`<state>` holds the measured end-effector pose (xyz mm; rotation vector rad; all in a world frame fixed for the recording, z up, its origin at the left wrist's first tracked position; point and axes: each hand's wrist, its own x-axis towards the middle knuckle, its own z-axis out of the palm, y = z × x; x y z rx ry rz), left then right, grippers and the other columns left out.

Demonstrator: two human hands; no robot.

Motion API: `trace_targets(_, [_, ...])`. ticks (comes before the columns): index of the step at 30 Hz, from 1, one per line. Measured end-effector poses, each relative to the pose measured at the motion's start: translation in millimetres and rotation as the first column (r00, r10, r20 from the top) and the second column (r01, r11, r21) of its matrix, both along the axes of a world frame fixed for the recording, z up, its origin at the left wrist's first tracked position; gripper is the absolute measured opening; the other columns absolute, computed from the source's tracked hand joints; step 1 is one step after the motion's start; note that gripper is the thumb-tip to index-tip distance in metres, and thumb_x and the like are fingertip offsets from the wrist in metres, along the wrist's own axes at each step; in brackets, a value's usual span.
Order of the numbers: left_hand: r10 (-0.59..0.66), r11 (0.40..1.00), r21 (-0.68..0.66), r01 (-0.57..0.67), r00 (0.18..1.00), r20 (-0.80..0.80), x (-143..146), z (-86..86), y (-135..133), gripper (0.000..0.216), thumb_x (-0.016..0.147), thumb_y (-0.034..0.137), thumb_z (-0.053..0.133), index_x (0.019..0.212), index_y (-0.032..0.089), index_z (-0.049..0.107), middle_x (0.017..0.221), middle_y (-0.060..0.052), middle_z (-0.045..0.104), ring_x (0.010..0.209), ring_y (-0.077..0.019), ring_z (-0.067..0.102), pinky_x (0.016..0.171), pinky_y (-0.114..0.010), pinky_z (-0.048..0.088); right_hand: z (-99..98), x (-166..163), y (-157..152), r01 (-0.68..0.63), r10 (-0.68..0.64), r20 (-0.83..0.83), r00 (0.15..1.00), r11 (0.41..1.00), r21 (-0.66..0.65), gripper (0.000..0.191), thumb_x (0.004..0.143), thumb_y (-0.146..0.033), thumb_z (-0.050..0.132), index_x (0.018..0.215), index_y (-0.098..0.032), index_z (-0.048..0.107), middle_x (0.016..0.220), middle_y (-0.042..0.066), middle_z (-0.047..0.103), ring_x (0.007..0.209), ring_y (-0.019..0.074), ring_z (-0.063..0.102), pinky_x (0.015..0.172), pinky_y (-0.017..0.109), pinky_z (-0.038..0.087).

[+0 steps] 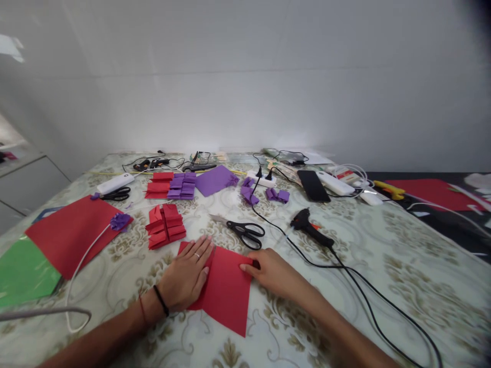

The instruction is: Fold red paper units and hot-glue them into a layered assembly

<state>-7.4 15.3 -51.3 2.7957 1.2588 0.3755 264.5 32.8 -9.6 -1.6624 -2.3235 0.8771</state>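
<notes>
A sheet of red paper lies in front of me, with a crease or overlapping layer under my left hand. Flat on its left part rests my left hand, fingers stretched out and a ring on one of them. At the sheet's upper right edge, my right hand pinches the paper between thumb and fingers. Just beyond the paper lie black-handled scissors, partly spread. Folded red paper pieces sit to the upper left, and a black glue gun lies to the right.
Red sheets and a green sheet lie at left. Folded purple pieces, a purple sheet, a power strip and a phone sit farther back. The glue gun's black cable runs along the right.
</notes>
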Motion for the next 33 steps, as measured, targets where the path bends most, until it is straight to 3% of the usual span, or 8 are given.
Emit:
trace_targets(12, [0.015,1.000,-0.018,-0.014,0.999,0.049,1,-3.7,-1,0.060,0.103,0.022,0.041,0.162,0.013,0.033,0.170,-0.014,0.035,0.159,-0.0261,0.028,0.129,-0.048,0.030,3.6,10,-2,-0.056,0.047,-0.101,0.994,0.994,-0.090,0.034,0.097,-0.038,0.055,0.070,-0.018,0.062,0.069,0.002,0.065,0.063,0.0166,0.054,0.059,0.026,0.035])
trace_targets(17, [0.023,0.999,-0.040,-0.020,0.997,0.074,1,0.7,-2,0.062,0.100,0.017,0.043,0.160,0.010,0.035,0.169,-0.016,0.037,0.159,-0.0261,0.028,0.129,-0.049,0.030,-4.0,12,-11,-0.028,-0.089,-0.321,0.943,0.938,-0.344,0.038,0.093,-0.052,0.059,0.078,-0.017,0.063,0.067,0.001,0.066,0.052,0.0136,0.053,0.051,0.024,0.038])
trace_targets(19, [0.019,0.999,-0.051,-0.016,0.997,0.076,0,5.0,-7,0.062,0.099,0.016,0.043,0.161,0.010,0.034,0.170,-0.016,0.035,0.160,-0.0265,0.028,0.130,-0.051,0.029,-8.2,10,-16,0.022,-0.151,-0.317,0.936,0.926,-0.376,0.035,0.089,-0.049,0.062,0.075,-0.018,0.061,0.066,0.002,0.067,0.049,0.0129,0.053,0.049,0.024,0.038])
trace_targets(25, [-0.015,0.999,-0.052,0.017,0.999,0.038,-5,6.6,-28,0.074,0.098,0.014,0.044,0.168,0.017,0.018,0.171,-0.011,0.033,0.160,-0.0252,0.027,0.131,-0.049,0.027,-8.3,4,-22,0.076,-0.135,-0.256,0.957,0.971,-0.228,0.031,0.091,-0.042,0.060,0.071,-0.019,0.062,0.065,0.002,0.068,0.052,0.0140,0.054,0.050,0.025,0.035])
trace_targets(29, [-0.007,1.000,-0.028,0.007,1.000,0.002,-6,2.4,-31,0.072,0.100,0.018,0.044,0.168,0.016,0.018,0.172,-0.012,0.031,0.161,-0.0268,0.024,0.131,-0.049,0.024,-4.5,0,-27,0.071,-0.080,-0.123,0.989,0.995,-0.073,0.029,0.090,-0.036,0.061,0.066,-0.019,0.061,0.063,0.003,0.068,0.059,0.0176,0.057,0.054,0.027,0.033])
trace_targets(33, [-0.002,1.000,-0.028,0.002,1.000,-0.004,-6,3.0,-30,0.071,0.101,0.018,0.043,0.167,0.015,0.018,0.173,-0.011,0.030,0.161,-0.0259,0.024,0.131,-0.047,0.024,-6.0,-5,-34,0.129,-0.131,-0.030,0.991,0.991,-0.041,0.027,0.093,-0.034,0.058,0.070,-0.020,0.062,0.069,0.006,0.073,0.061,0.0200,0.060,0.056,0.029,0.034])
